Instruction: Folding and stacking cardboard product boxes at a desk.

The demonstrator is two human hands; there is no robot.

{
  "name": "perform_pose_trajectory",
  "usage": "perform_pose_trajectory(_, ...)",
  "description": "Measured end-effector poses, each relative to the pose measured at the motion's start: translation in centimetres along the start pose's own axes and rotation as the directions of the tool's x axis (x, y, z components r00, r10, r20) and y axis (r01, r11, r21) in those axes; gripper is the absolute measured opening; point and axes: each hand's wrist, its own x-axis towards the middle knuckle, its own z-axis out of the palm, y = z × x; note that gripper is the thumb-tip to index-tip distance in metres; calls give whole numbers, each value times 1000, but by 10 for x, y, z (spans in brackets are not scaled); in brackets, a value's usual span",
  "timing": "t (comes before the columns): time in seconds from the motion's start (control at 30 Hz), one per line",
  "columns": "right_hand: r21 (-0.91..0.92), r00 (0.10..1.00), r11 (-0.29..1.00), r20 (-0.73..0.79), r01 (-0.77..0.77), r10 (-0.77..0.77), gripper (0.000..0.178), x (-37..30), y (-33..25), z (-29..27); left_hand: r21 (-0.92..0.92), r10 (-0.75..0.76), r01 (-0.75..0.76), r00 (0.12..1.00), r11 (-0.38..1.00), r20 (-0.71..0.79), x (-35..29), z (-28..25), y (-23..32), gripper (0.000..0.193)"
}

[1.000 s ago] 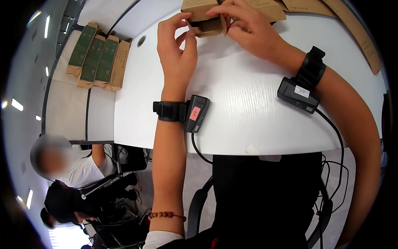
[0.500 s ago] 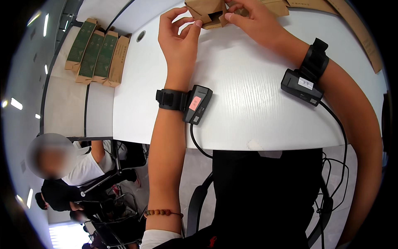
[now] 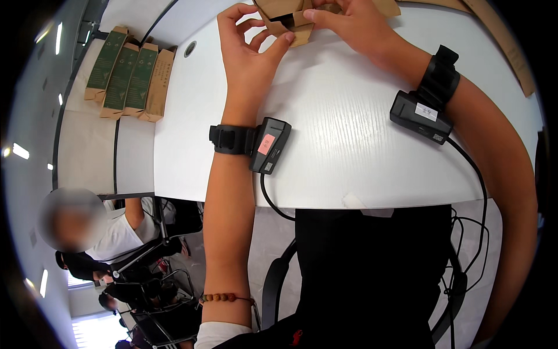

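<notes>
A brown cardboard box [image 3: 278, 8] is held up at the far edge of the view, its near end partly open with a dark gap inside. My left hand [image 3: 249, 51] grips it from the left, the fingers curved along its side and the thumb on a small end flap [image 3: 300, 38] that sticks out toward me. On the right side, my right hand [image 3: 361, 26] presses its thumb against the edge beside the gap. The far part of the box and some right fingertips are cut off by the frame.
Several green-and-brown cartons [image 3: 129, 75] stand at the far left beyond the white table [image 3: 325, 134]. More flat brown cardboard [image 3: 503, 43] lies along the far right edge. Black wrist devices [image 3: 271, 145] trail cables. People sit at the left.
The box has shifted slightly farther away and to the left in view. Its small end flap now shows folded outward, with my left thumb on it.
</notes>
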Motion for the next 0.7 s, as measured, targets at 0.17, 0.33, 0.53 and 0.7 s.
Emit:
perform_pose_trajectory(0.17,18,1000,1000,-24,-13,14,55,0,1,-3,155,165,-192,971,969,170,6,-15,-5,35)
perform_pose_trajectory(0.33,27,998,1000,-63,13,-12,53,-1,1,0,340,218,-268,960,901,178,4,-10,1,16)
perform_pose_trajectory(0.53,-30,996,999,-93,12,-15,49,-5,1,4,161,-27,58,982,985,-185,-3,15,10,11)
perform_pose_trajectory(0.7,-226,982,973,-163,56,-94,48,-7,-4,9,19,-110,118,962,993,-251,-4,22,3,17)
